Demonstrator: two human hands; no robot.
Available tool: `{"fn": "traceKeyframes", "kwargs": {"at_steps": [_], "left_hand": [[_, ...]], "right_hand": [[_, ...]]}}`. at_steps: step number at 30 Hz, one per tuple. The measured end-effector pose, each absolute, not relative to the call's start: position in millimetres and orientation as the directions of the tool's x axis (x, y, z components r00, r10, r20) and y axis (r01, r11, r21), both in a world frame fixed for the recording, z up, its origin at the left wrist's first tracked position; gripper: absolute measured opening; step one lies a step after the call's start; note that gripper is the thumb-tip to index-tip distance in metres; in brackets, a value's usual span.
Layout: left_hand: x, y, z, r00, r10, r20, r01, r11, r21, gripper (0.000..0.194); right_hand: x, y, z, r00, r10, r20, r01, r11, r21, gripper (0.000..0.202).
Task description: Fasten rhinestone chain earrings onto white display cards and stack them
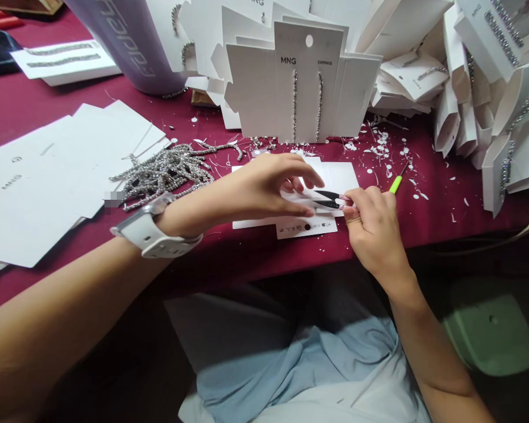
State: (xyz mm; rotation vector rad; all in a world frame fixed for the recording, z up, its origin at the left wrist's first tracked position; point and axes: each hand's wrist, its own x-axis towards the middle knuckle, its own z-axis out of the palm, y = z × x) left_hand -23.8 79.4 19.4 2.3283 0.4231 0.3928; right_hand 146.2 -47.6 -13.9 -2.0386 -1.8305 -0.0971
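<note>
My right hand (372, 226) is closed on the pink-handled end of a small black-bladed tool (328, 200), like scissors, its two tips apart and pointing left. My left hand (282, 185) hovers left of the tips, thumb and fingers apart, with nothing visible between them. Under both lies a flat white card (306, 228) with small printed marks. A tangle of silver chains (167, 170) rests beside my left wrist. Behind my hands stands a white MNG card (306, 88) with two silver chain strips on it.
Stacked white cards (30, 176) lie at left, near a purple cup (132, 47). Folded cards with chains (489, 106) pile up at right. A green-handled pick (395, 184) and white scraps (379, 147) lie on the red cloth (229, 258).
</note>
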Motion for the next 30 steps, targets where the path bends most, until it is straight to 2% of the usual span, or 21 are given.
{"fn": "traceKeyframes", "kwargs": {"at_steps": [3,7,10,13,18,20,24,30], "left_hand": [[-24.7,86.1,19.6,0.874,0.481,0.077,0.222,-0.534,0.816,0.027],[-24.8,92.4,16.9,0.840,0.541,0.039,0.250,-0.449,0.858,0.017],[-24.7,92.2,16.5,0.836,0.549,-0.015,0.286,-0.412,0.865,0.019],[-24.1,89.9,18.4,0.822,0.568,-0.039,0.323,-0.408,0.854,0.023],[-23.2,90.2,18.6,0.809,0.585,-0.060,0.349,-0.395,0.850,0.020],[-23.5,91.5,17.4,0.822,0.567,-0.051,0.333,-0.406,0.851,0.016],[-24.9,92.0,17.2,0.849,0.523,-0.079,0.311,-0.373,0.874,0.020],[-27.7,92.5,18.2,0.882,0.470,-0.015,0.257,-0.455,0.853,0.027]], "right_hand": [[150.5,-48.7,-17.2,0.166,0.906,0.390,0.952,-0.044,-0.304,0.023],[155.8,-51.0,-16.4,0.163,0.869,0.467,0.925,0.029,-0.378,0.026],[156.1,-54.6,-11.5,0.051,0.873,0.485,0.909,0.161,-0.385,0.026],[152.4,-60.1,-6.3,-0.073,0.871,0.485,0.910,0.258,-0.326,0.026],[140.3,-66.6,-4.0,-0.106,0.874,0.475,0.945,0.236,-0.224,0.025],[134.6,-66.3,-5.3,-0.086,0.876,0.475,0.942,0.226,-0.247,0.024],[124.8,-63.3,-8.8,-0.006,0.873,0.489,0.934,0.180,-0.309,0.023],[120.0,-61.4,-9.2,0.012,0.878,0.478,0.934,0.160,-0.318,0.020]]}}
